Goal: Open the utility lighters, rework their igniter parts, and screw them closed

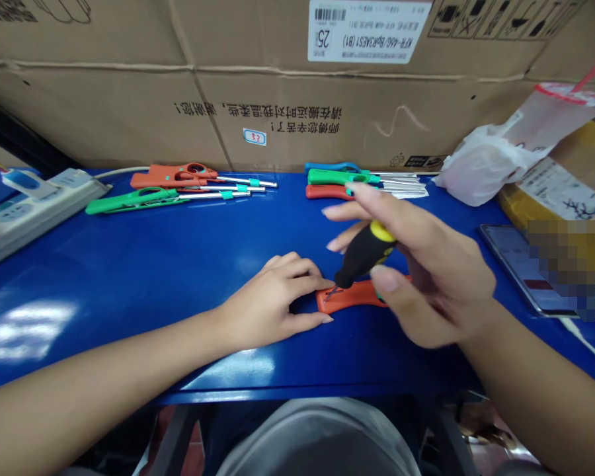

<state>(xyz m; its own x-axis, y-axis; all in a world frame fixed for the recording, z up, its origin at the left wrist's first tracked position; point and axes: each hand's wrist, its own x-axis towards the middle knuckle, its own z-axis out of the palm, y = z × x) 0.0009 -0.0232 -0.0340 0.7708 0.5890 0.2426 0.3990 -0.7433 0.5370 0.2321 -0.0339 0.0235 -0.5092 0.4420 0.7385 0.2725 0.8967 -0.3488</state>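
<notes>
A long-necked orange lighter [351, 295] lies flat on the blue table in front of me. My left hand [282, 291] steadies its left end between thumb and index finger, the other fingers curled on the table. My right hand [431, 264] has a short black-and-yellow screwdriver [361, 256] loosely between thumb and fingers, tilted. The screwdriver's thin tip meets the lighter near its left end. The lighter's right part is hidden behind my right hand.
Several orange and green lighters [173, 177] lie back left, beside a power strip [24, 211]. More lighters [333, 177] rest back centre against a cardboard box [277, 86]. At right are a phone [520, 271], a plastic bag with a cup [490, 158] and a yellow-taped parcel [550, 205].
</notes>
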